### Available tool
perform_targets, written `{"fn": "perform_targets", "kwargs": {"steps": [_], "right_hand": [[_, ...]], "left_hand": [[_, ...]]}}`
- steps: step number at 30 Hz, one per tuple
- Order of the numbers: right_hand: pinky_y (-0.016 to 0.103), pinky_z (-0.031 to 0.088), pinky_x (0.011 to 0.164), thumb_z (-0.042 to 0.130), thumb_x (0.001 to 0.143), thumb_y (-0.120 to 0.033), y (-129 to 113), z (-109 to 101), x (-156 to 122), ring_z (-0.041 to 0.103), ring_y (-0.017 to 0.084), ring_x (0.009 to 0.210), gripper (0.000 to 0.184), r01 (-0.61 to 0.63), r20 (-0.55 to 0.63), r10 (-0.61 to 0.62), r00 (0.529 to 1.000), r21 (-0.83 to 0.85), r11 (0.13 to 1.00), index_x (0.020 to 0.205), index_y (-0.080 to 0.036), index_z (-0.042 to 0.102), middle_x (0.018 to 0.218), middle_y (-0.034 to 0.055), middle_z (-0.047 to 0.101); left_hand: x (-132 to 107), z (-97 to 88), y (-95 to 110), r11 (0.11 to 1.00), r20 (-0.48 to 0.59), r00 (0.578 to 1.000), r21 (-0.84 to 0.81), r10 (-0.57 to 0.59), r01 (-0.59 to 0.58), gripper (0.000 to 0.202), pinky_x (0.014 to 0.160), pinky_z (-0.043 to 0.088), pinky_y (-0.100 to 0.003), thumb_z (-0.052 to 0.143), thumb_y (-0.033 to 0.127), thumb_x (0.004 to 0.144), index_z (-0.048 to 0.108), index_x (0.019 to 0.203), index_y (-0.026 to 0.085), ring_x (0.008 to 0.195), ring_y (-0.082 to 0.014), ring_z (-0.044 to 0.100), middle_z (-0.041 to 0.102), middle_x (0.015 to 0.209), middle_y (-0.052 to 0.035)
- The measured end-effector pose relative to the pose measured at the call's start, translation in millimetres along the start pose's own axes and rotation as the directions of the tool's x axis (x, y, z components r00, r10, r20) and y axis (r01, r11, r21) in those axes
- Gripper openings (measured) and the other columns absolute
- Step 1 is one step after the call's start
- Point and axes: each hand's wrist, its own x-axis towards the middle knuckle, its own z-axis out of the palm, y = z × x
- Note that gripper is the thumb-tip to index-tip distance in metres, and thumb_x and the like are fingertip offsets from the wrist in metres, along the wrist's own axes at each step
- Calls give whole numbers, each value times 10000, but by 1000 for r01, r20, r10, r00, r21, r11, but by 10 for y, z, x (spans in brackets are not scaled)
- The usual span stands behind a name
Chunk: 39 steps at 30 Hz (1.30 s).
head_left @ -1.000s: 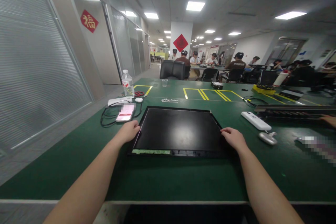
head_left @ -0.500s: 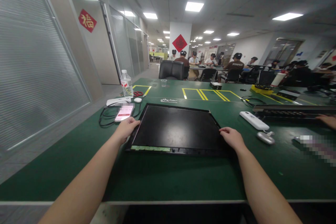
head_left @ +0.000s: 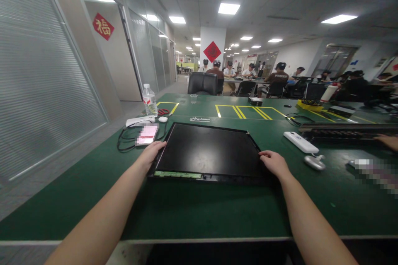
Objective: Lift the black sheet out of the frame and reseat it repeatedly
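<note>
A black flat display panel (head_left: 208, 151) in a dark frame lies before me on the green table (head_left: 205, 215), its near edge possibly a little raised. A green strip (head_left: 177, 174) runs along the left part of that near edge. My left hand (head_left: 152, 153) grips the panel's left edge, thumb on top and the other fingers mostly hidden. On the opposite side, my right hand (head_left: 274, 161) pinches the right edge between thumb and fingers.
Left of the panel are a phone (head_left: 147, 134), black cables, a white power bank (head_left: 139, 121), red scissors (head_left: 163, 112) and a water bottle (head_left: 150, 101). To the right lie another white power bank (head_left: 300, 142), a silver mouse-like object (head_left: 314, 162) and another person's hand (head_left: 387, 140).
Almost nothing differs. My left hand has shifted very slightly along the left edge, and the view has moved a touch; both hands keep their hold on the panel.
</note>
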Motion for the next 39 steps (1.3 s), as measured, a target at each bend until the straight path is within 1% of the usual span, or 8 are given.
{"fn": "perform_targets", "kwargs": {"steps": [5, 7, 10, 14, 20, 26, 30, 39], "right_hand": [[285, 462, 687, 584, 736, -278, 5, 1, 1, 672, 220, 855, 270, 7, -9, -7, 1000, 19, 1000, 912, -258, 787, 937, 41, 756], [285, 463, 687, 580, 734, -279, 6, -1, 1, 670, 217, 848, 277, 6, -6, -6, 1000, 17, 1000, 919, -258, 786, 934, 42, 754], [284, 460, 690, 566, 742, -283, 4, -4, -2, 669, 216, 862, 300, 1, 7, -1, 1000, 10, 1000, 951, -257, 780, 943, 41, 752], [295, 456, 708, 551, 764, -291, 1, -9, -5, 666, 229, 903, 317, -6, 28, 6, 1000, -11, 1000, 988, -254, 772, 990, 39, 749], [297, 461, 722, 558, 768, -290, 6, -9, 1, 670, 236, 922, 341, -7, 25, 7, 1000, -3, 1000, 1030, -241, 771, 1014, 51, 752], [298, 468, 738, 544, 773, -291, 8, 2, 9, 673, 241, 948, 355, 11, 27, -10, 1000, -27, 1000, 1033, -239, 779, 1034, 58, 752], [306, 472, 742, 529, 774, -294, 10, 6, 9, 673, 244, 937, 363, 18, 34, -16, 999, -42, 999, 1027, -244, 784, 1013, 60, 754], [311, 470, 734, 534, 766, -300, 10, -4, -3, 673, 243, 917, 361, 17, 33, -16, 999, -35, 999, 1019, -250, 786, 999, 57, 755]], "left_hand": [[43, 4, -30, 995, 80, 995, -69, -63, 68, 200, 458, 520, -288, 693, 218, 763, 592, 934, 189, 431, -185, 629, 639, 548, 21], [57, 12, -36, 996, 51, 998, -76, -41, 45, 342, 451, 518, -272, 689, 160, 765, 573, 1085, 184, 427, -175, 624, 642, 556, 26], [50, 24, -30, 998, 16, 1000, -61, -17, 18, 607, 429, 508, -253, 664, 77, 771, 459, 1328, 204, 407, -160, 607, 649, 577, 33], [12, 15, -17, 999, 47, 999, -33, 2, 0, 808, 424, 517, -260, 686, 48, 757, 348, 1462, 253, 402, -162, 609, 645, 582, 44], [-5, 1, -21, 1000, 83, 996, -21, 20, -18, 650, 440, 525, -257, 703, 93, 798, 477, 1397, 205, 444, -176, 644, 690, 602, -5], [-91, 46, 6, 996, 116, 990, -48, 77, -72, 441, 502, 546, -248, 842, 196, 704, 673, 1109, 152, 554, -189, 701, 744, 695, -50], [-151, 68, 30, 993, 123, 987, -62, 104, -97, 356, 525, 554, -245, 837, 212, 712, 704, 1039, 169, 579, -184, 710, 756, 711, -43], [-155, 56, 42, 989, 105, 983, -41, 149, -145, 355, 532, 542, -235, 836, 248, 707, 724, 1033, 165, 601, -184, 715, 764, 727, -51]]}}
